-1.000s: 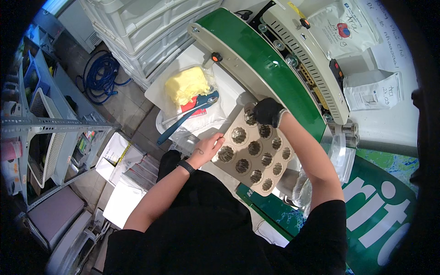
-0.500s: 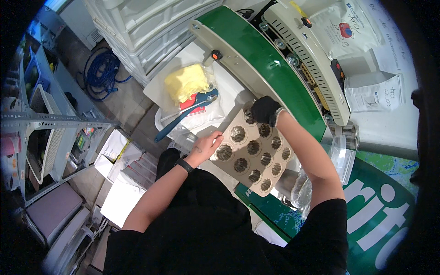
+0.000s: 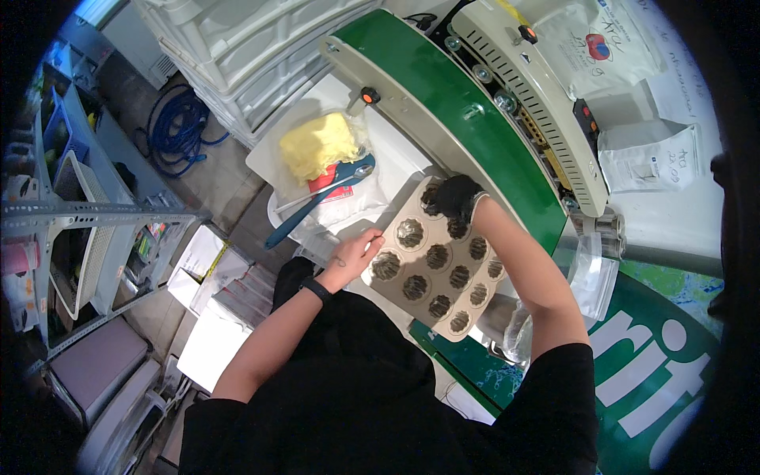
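A beige muffin pan with several fluted cups is tilted in front of me. My left hand grips its left edge, thumb on the rim. My right hand, in a black glove, is bunched over the cups at the pan's far end. Its fingertips point down and are hidden, so I cannot make out what they hold, if anything. Beyond my left hand, a block of yellow butter lies on plastic wrapping, beside a blue-handled spatula and a metal spoon.
A green and beige sealing machine stands just past the pan. White stacked drawers rise at the far left. White pouches are at the right, a clear plastic bag below my right forearm, and metal shelving at the left.
My gloved right hand has shifted slightly right and nearer over the cups, showing more of the far-left cup. My left hand keeps its grip on the pan.
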The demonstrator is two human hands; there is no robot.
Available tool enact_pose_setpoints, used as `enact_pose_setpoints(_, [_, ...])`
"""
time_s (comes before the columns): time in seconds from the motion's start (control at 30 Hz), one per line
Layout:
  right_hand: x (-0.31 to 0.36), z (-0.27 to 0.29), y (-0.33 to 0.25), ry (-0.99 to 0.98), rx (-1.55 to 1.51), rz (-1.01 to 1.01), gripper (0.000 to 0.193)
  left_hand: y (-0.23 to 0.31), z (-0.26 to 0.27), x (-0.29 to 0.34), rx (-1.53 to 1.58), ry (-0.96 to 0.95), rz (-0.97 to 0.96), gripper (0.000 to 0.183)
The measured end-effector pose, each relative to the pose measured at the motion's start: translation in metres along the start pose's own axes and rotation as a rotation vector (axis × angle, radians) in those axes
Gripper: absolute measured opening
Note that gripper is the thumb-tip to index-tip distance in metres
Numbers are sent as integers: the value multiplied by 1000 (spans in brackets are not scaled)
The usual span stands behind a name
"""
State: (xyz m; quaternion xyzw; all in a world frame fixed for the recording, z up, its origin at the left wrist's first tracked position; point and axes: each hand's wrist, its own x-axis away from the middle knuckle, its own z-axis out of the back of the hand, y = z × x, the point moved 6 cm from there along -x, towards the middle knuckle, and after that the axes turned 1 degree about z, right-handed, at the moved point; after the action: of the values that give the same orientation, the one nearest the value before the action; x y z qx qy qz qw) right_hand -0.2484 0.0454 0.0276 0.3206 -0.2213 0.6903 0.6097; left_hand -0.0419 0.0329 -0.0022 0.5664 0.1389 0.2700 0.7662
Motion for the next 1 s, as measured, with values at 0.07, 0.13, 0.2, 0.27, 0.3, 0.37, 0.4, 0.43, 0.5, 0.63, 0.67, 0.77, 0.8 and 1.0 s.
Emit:
enact_pose_setpoints(0.07, [6,19,-7,-72,85,9,23,2,4,1,-18,-1,38,25])
enact_pose_setpoints(0.13, [15,49,-16,-144,90,-48,25,1,5,2,-53,-12,75,25])
enact_pose_setpoints(0.2, [17,49,-17,-208,106,-58,26,-2,4,2,-106,-32,112,24])
enact_pose_setpoints(0.27, [14,34,-16,-261,130,-25,29,1,4,2,-96,22,85,23])
enact_pose_setpoints(0.3, [16,32,-16,-182,64,-7,31,3,4,3,-91,50,72,22])
enact_pose_setpoints(0.37, [19,28,-13,-78,-76,10,34,2,3,4,-74,106,38,22])
enact_pose_setpoints(0.4, [19,26,-10,-50,-151,-1,35,0,3,4,-66,134,21,22])
enact_pose_setpoints(0.43, [20,39,-14,-196,-73,-62,35,-2,3,6,-78,120,47,21])
enact_pose_setpoints(0.5, [15,40,-15,-221,-26,-87,33,0,4,4,-97,80,79,21])
enact_pose_setpoints(0.63, [10,26,-15,-26,-38,-25,28,3,4,4,-59,109,57,20])
enact_pose_setpoints(0.67, [9,22,-14,-36,-7,-16,27,1,2,4,-44,103,66,19])
enact_pose_setpoints(0.77, [9,31,-14,-145,111,13,26,-3,2,6,-23,116,78,19])
enact_pose_setpoints(0.8, [10,40,-18,-128,80,13,26,-3,3,6,-22,128,81,19])
enact_pose_setpoints(1.0, [5,15,-13,10,-44,-12,28,-1,-1,4,-71,76,87,20])
